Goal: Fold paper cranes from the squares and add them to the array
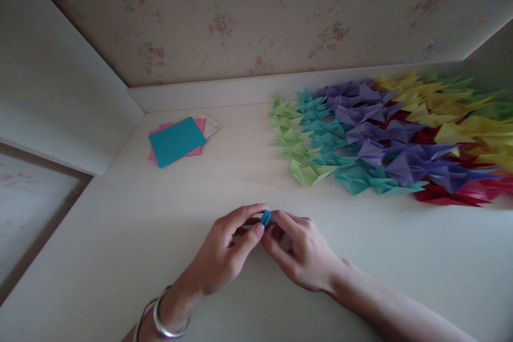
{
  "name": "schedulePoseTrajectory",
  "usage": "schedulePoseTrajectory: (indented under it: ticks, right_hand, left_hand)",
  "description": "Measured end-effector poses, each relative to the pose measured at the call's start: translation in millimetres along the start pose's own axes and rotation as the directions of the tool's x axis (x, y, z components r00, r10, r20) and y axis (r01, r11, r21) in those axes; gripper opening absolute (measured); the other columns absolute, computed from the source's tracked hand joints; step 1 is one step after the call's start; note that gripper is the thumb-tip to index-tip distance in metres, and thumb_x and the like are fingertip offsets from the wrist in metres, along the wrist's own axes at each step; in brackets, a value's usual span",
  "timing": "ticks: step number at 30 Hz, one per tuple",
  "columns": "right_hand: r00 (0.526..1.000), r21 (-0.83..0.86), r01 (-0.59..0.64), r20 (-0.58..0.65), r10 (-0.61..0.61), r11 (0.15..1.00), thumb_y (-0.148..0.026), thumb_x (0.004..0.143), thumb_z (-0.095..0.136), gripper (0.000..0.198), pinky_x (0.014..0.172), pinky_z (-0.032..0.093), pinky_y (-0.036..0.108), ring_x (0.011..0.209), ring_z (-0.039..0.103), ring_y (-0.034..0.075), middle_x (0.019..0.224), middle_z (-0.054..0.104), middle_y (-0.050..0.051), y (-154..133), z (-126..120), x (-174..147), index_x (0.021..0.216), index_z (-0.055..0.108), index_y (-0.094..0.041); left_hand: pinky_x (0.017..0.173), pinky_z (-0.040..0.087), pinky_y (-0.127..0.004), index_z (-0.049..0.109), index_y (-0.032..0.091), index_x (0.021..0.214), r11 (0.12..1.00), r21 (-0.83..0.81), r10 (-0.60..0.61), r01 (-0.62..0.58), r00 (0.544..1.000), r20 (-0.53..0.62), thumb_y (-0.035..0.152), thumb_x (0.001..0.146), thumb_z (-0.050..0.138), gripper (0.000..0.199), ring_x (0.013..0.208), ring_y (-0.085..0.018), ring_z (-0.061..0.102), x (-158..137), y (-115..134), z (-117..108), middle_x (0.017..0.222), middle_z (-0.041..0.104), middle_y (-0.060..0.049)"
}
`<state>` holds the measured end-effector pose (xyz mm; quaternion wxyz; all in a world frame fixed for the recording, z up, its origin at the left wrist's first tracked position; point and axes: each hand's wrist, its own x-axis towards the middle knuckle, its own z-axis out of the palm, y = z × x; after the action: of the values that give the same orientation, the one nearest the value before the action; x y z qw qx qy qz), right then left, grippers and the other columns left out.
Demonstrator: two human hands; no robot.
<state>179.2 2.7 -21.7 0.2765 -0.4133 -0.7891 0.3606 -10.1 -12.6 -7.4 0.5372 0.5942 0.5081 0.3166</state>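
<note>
Between my fingertips is a small folded piece of blue paper (265, 218), its creases too small to make out fully. My left hand (228, 246) pinches it between thumb and fingers from the left. From the other side my right hand (302, 251) closes its fingertips on the same paper. Both hands are low over the white table, near the middle of the view. Some of the curled fingers are hidden behind the thumbs.
Rows of folded paper cranes (371, 152) in green, teal, purple, red and yellow cover the right back of the white table (120, 262). At the back left lies a stack of blue and pink paper sheets (176, 141). A flowered wall (224, 21) rises behind; a white panel (60, 64) stands left.
</note>
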Motion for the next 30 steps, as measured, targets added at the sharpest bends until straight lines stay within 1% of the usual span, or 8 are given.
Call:
schedulePoseTrajectory:
  ticks: [4,7,11,15,18,22,27,30]
  right_hand:
    - [0.999,-0.037,0.041,-0.029,-0.043,0.998,-0.024,0.092,0.056,0.006,0.057,0.044,0.024,0.060,0.061,0.014,0.077,0.067,0.001,0.9,1.0,-1.6,0.096,0.057,-0.020]
    - [0.994,-0.008,0.040,-0.105,-0.041,0.999,-0.030,0.094,0.059,0.011,0.058,0.046,0.024,0.062,0.062,0.014,0.077,0.067,0.000,1.2,1.4,-3.3,0.101,0.059,-0.021]
    - [0.980,0.011,0.063,-0.190,-0.060,0.998,-0.028,0.093,0.063,0.013,0.054,0.046,0.022,0.063,0.063,0.013,0.077,0.066,0.000,1.6,2.1,-5.8,0.104,0.058,-0.023]
    - [0.973,0.055,0.077,-0.222,-0.063,0.996,-0.024,0.092,0.063,0.022,0.053,0.050,0.020,0.068,0.065,0.014,0.081,0.067,0.000,1.0,2.7,-7.4,0.113,0.055,-0.024]
    - [0.972,0.171,0.006,-0.232,0.034,0.985,-0.023,0.091,0.064,0.030,0.049,0.050,0.017,0.069,0.066,0.013,0.083,0.067,0.000,-0.9,2.0,-6.0,0.119,0.053,-0.026]
    - [0.970,0.336,-0.090,-0.182,0.158,0.938,-0.026,0.093,0.062,0.022,0.045,0.050,0.015,0.071,0.066,0.012,0.093,0.067,0.002,-2.1,1.6,-1.7,0.115,0.060,-0.027]
    - [0.956,0.469,-0.096,-0.203,0.213,0.878,-0.029,0.092,0.064,0.010,0.054,0.054,0.022,0.069,0.065,0.014,0.091,0.068,0.004,1.4,3.6,1.6,0.099,0.065,-0.022]
    - [0.951,0.514,-0.109,-0.194,0.239,0.851,-0.030,0.091,0.066,0.010,0.056,0.052,0.023,0.068,0.065,0.014,0.084,0.067,0.002,2.1,3.4,2.0,0.095,0.065,-0.021]
  left_hand:
    - [0.096,0.053,-0.030,0.063,0.031,0.127,0.998,-0.033,0.053,-0.052,0.999,0.003,0.033,0.098,0.056,0.030,0.120,-0.023,0.060,-0.4,-1.8,1.4,0.134,0.064,-0.005]
    - [0.097,0.051,-0.030,0.063,0.030,0.122,0.975,-0.210,0.069,-0.071,0.997,-0.016,0.032,0.098,0.056,0.025,0.118,-0.023,0.062,-1.0,-5.7,0.8,0.135,0.063,-0.006]
    - [0.100,0.049,-0.032,0.061,0.029,0.118,0.888,-0.458,0.036,-0.042,0.999,-0.021,0.031,0.097,0.060,0.021,0.115,-0.022,0.064,-0.3,-8.7,-1.5,0.130,0.067,-0.006]
    - [0.095,0.051,-0.031,0.061,0.028,0.115,0.813,-0.582,-0.003,-0.003,1.000,-0.010,0.032,0.095,0.062,0.021,0.109,-0.021,0.067,2.2,-7.9,-2.1,0.120,0.072,-0.006]
    - [0.086,0.053,-0.025,0.062,0.027,0.112,0.805,-0.593,-0.013,-0.003,1.000,-0.023,0.033,0.093,0.065,0.021,0.094,-0.016,0.069,2.5,-7.7,-1.6,0.105,0.075,-0.003]
    - [0.064,0.048,-0.012,0.064,0.027,0.109,0.830,-0.558,-0.031,-0.011,0.997,-0.065,0.030,0.091,0.069,0.019,0.069,-0.007,0.065,1.1,-7.4,-1.2,0.080,0.073,0.004]
    - [0.090,0.051,-0.022,0.068,0.028,0.111,0.830,-0.557,0.009,-0.037,0.999,-0.053,0.030,0.091,0.069,0.019,0.102,-0.015,0.067,2.9,-5.4,-1.5,0.111,0.075,-0.001]
    - [0.091,0.051,-0.022,0.071,0.027,0.109,0.863,-0.502,0.006,-0.050,0.996,-0.088,0.027,0.089,0.071,0.020,0.107,-0.016,0.066,3.9,-5.6,-3.0,0.117,0.074,-0.003]
